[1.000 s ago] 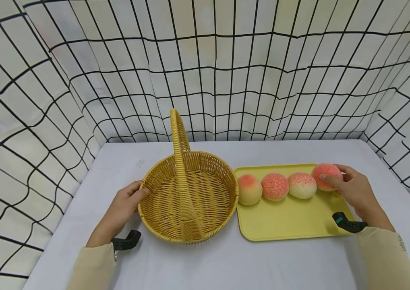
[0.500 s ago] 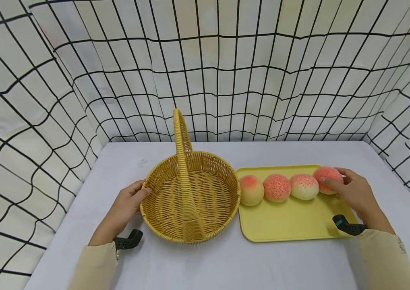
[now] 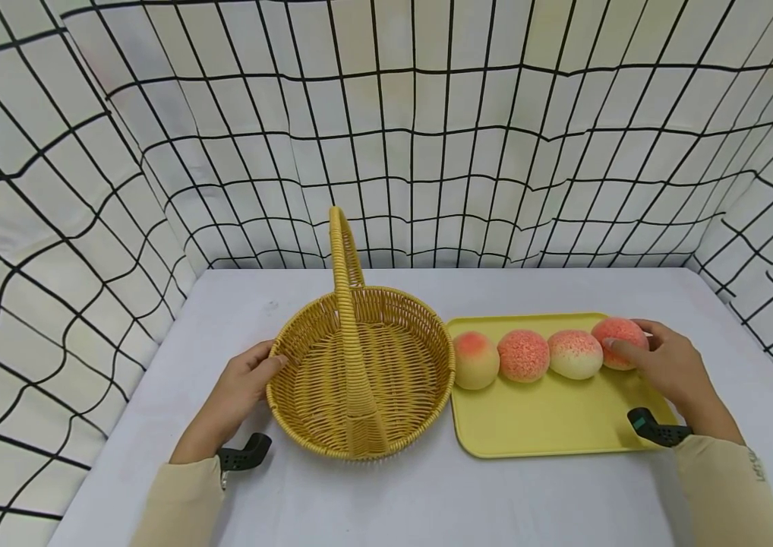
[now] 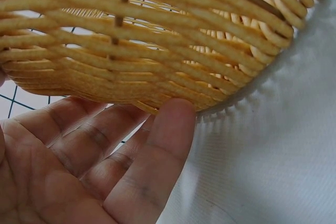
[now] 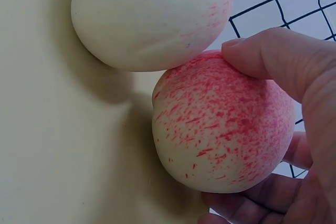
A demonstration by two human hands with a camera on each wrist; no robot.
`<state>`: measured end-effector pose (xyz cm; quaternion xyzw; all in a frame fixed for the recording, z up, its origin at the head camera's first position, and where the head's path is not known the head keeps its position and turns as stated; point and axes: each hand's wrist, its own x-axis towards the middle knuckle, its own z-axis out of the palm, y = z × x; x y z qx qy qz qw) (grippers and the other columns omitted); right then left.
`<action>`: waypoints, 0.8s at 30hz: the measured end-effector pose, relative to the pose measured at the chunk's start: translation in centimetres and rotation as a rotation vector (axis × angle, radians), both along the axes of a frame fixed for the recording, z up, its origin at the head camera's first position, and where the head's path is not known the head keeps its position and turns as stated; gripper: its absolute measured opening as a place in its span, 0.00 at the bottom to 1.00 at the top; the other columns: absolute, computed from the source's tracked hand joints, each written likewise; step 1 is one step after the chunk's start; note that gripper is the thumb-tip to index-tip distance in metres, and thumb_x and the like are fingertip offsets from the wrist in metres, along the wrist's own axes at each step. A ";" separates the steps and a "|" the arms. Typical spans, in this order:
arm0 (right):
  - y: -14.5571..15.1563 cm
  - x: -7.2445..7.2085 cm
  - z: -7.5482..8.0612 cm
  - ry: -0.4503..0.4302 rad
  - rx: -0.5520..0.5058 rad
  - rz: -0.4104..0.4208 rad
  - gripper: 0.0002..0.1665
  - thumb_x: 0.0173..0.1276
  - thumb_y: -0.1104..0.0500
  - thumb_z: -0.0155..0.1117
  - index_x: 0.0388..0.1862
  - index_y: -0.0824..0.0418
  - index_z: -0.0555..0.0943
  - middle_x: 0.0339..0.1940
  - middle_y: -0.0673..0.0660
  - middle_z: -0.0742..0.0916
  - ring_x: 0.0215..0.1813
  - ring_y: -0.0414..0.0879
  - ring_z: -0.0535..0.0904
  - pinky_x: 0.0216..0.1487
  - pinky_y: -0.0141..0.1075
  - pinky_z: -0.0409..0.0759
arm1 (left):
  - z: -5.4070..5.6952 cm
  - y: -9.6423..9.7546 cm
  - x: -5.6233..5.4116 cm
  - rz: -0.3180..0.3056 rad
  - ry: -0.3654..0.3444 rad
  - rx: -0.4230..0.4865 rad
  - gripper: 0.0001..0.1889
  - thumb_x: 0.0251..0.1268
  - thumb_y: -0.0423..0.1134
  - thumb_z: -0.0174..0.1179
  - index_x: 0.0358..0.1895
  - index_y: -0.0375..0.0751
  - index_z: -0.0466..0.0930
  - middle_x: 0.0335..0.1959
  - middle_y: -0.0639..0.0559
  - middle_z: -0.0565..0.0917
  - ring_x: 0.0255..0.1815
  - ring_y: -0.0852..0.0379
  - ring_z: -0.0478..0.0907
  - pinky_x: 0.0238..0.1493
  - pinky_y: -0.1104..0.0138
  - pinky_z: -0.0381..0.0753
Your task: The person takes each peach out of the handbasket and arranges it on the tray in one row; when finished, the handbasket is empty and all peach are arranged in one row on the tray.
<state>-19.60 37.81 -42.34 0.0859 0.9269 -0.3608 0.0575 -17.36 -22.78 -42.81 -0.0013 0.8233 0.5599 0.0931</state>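
Note:
A round yellow wicker basket point(image 3: 393, 380) with a tall arched handle stands at the middle of the table. My left hand point(image 3: 243, 387) holds its left rim; in the left wrist view the thumb point(image 4: 173, 124) lies against the woven wall and some fingertips are hidden behind it. To the right, my right hand point(image 3: 673, 361) grips a pinkish-red peach point(image 3: 619, 340) at the end of a row on a yellow tray point(image 3: 544, 425). The right wrist view shows the thumb point(image 5: 252, 56) on one side of this peach point(image 5: 220, 129), with fingers on the opposite side.
A pale red-topped peach point(image 3: 475, 361), a speckled red peach point(image 3: 523, 355) and a cream-and-pink peach point(image 3: 575, 354) line the tray's far half. The basket's right rim meets the tray's left edge. White, black-gridded cloth walls point(image 3: 427, 152) enclose the table's back and sides.
The gripped peach sits slightly nearer and lower at the tray's far right than a second ago. The head view has shifted a little; my left hand stays at the basket rim.

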 end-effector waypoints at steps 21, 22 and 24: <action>-0.3 0.2 0.5 -0.024 0.028 0.013 0.56 0.76 0.31 0.54 0.83 0.70 0.53 0.70 0.81 0.68 0.65 0.74 0.66 0.60 0.68 0.72 | 0.0 0.0 0.1 0.014 -0.009 0.007 0.27 0.84 0.46 0.48 0.76 0.35 0.67 0.59 0.36 0.82 0.45 0.57 0.84 0.43 0.67 0.85; -0.3 0.3 0.5 -0.023 0.032 0.016 0.56 0.76 0.31 0.54 0.83 0.71 0.53 0.70 0.81 0.68 0.65 0.74 0.67 0.59 0.68 0.73 | 0.0 0.0 0.1 0.013 -0.011 0.008 0.27 0.84 0.46 0.48 0.76 0.36 0.67 0.59 0.36 0.82 0.45 0.57 0.84 0.43 0.67 0.85; -0.3 0.3 0.5 -0.021 0.043 0.019 0.57 0.76 0.31 0.54 0.83 0.71 0.53 0.69 0.81 0.69 0.64 0.74 0.67 0.59 0.67 0.73 | 0.0 0.0 0.1 0.013 -0.013 0.008 0.27 0.84 0.47 0.48 0.76 0.36 0.68 0.59 0.36 0.82 0.46 0.57 0.84 0.43 0.66 0.85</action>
